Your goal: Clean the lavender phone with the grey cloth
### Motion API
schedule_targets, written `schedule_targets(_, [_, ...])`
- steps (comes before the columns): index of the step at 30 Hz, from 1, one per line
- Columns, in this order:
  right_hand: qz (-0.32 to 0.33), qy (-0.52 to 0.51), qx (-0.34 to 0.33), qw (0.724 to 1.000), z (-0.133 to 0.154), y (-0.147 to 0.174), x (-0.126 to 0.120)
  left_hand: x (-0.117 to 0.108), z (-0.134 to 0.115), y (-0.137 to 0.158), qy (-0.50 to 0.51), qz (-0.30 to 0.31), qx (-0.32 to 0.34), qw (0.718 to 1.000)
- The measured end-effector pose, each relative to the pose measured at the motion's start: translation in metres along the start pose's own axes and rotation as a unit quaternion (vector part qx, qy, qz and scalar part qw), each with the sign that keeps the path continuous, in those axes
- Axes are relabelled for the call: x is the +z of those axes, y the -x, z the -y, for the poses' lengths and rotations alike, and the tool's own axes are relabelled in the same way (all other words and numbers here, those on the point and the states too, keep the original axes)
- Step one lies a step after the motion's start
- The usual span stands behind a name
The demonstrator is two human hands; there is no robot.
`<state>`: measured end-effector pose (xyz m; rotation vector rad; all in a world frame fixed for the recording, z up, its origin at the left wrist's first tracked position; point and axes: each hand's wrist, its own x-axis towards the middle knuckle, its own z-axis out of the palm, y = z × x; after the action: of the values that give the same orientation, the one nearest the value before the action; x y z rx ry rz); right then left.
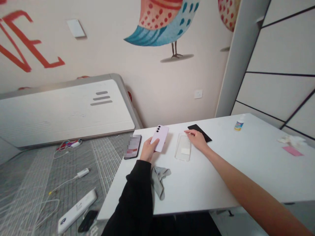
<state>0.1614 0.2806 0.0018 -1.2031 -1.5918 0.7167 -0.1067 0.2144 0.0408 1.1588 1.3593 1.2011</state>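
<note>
My left hand (pixel 147 149) is wrapped round a lilac smartphone (pixel 161 138), its back with the camera lenses facing up. My right hand (pixel 195 137) has its fingertips closed on the top right corner of a clear phone case (pixel 180 149). A small pale patch shows in the lower part of the case. Whether the case is lifted off the table, I cannot tell. Partly behind my right hand lies a flat black tablet-like slab (pixel 201 132). A grey cloth (pixel 159 180) is crumpled near my left wrist. Left of that hand rests another phone (pixel 133 147), its screen up and blurred.
The white table (pixel 201 186) carries a small labelled bottle (pixel 239 124), crumpled tissue (pixel 292 141) and a pink slip (pixel 292 150) towards the right. On the bed (pixel 98 164) at left lie a white power bank (pixel 77 211), a black object (pixel 88 221) and white cables.
</note>
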Motion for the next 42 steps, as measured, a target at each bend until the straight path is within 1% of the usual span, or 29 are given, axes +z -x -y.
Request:
schedule_targets(2, [-0.013,0.042,-0.051,0.998,0.014,0.010,-0.008,-0.001,-0.009,0.012,0.023,-0.014,0.003,1.000])
schedule_targets(3, [-0.005,0.057,-0.079,0.995,0.024,0.019,-0.009,-0.005,-0.014,0.021,0.034,-0.021,0.008,0.999])
schedule_targets(4, [0.020,0.067,-0.108,0.992,0.036,0.030,-0.008,-0.012,-0.018,0.033,0.043,-0.029,0.015,0.999])
schedule_targets(5, [0.062,0.072,-0.138,0.986,0.048,0.042,-0.003,-0.021,-0.021,0.049,0.047,-0.038,0.018,0.998])
schedule_targets(6, [0.118,0.072,-0.169,0.976,0.060,0.056,0.005,-0.031,-0.023,0.067,0.047,-0.046,0.020,0.998])
schedule_targets(8, [0.240,0.062,-0.221,0.943,0.081,0.084,0.029,-0.052,-0.022,0.109,0.033,-0.075,0.021,0.996])
schedule_targets(10, [0.328,0.069,-0.260,0.906,0.095,0.105,0.055,-0.069,-0.015,0.151,0.005,-0.118,0.019,0.993])
schedule_targets(12, [0.379,0.086,-0.282,0.877,0.099,0.113,0.075,-0.079,-0.004,0.186,-0.034,-0.161,0.012,0.986])
schedule_targets(13, [0.393,0.095,-0.288,0.868,0.097,0.114,0.079,-0.081,0.003,0.198,-0.049,-0.177,0.005,0.983])
schedule_targets(14, [0.398,0.099,-0.285,0.867,0.091,0.112,0.079,-0.080,0.008,0.206,-0.069,-0.184,-0.001,0.980])
schedule_targets(15, [0.386,0.094,-0.264,0.879,0.083,0.109,0.073,-0.077,0.014,0.210,-0.094,-0.182,-0.005,0.979])
schedule_targets(16, [0.363,0.088,-0.232,0.898,0.074,0.106,0.064,-0.072,0.018,0.211,-0.126,-0.170,-0.006,0.977])
schedule_targets(17, [0.325,0.069,-0.177,0.926,0.063,0.102,0.051,-0.065,0.021,0.209,-0.165,-0.150,-0.003,0.975])
schedule_targets(18, [0.275,0.045,-0.106,0.954,0.052,0.099,0.037,-0.058,0.024,0.205,-0.206,-0.128,0.001,0.970])
schedule_targets(19, [0.240,0.009,-0.044,0.970,0.042,0.096,0.023,-0.050,0.026,0.200,-0.242,-0.105,0.005,0.965])
schedule_targets(20, [0.209,-0.028,0.014,0.977,0.033,0.094,0.011,-0.042,0.027,0.196,-0.270,-0.084,0.006,0.959])
schedule_targets(21, [0.189,-0.065,0.056,0.978,0.026,0.092,0.001,-0.035,0.027,0.191,-0.290,-0.067,0.004,0.955])
schedule_targets(23, [0.168,-0.123,0.099,0.973,0.016,0.092,-0.011,-0.022,0.028,0.184,-0.312,-0.037,0.000,0.950])
schedule_targets(26, [0.139,-0.156,0.106,0.972,0.010,0.094,-0.014,-0.007,0.030,0.176,-0.339,0.000,0.016,0.941])
schedule_targets(29, [0.112,-0.163,0.099,0.975,0.012,0.092,-0.013,0.008,0.033,0.168,-0.381,0.013,0.060,0.923])
schedule_targets(31, [0.102,-0.170,0.091,0.976,0.015,0.091,-0.013,0.016,0.035,0.166,-0.417,0.004,0.086,0.905])
schedule_targets(33, [0.103,-0.179,0.083,0.975,0.019,0.091,-0.011,0.022,0.038,0.169,-0.448,-0.016,0.098,0.889])
schedule_targets(35, [0.114,-0.189,0.081,0.972,0.024,0.094,-0.009,0.025,0.041,0.174,-0.469,-0.031,0.113,0.875])
schedule_targets(37, [0.136,-0.191,0.079,0.969,0.029,0.097,-0.008,0.025,0.042,0.181,-0.483,-0.032,0.134,0.865])
schedule_targets(39, [0.159,-0.162,0.043,0.973,0.035,0.102,-0.008,0.025,0.042,0.187,-0.488,-0.018,0.147,0.860])
schedule_targets(40, [0.167,-0.133,0.008,0.977,0.038,0.103,-0.008,0.025,0.042,0.190,-0.487,-0.009,0.149,0.860])
schedule_targets(42, [0.170,-0.062,-0.088,0.980,0.042,0.107,-0.009,0.026,0.043,0.195,-0.480,0.008,0.152,0.864])
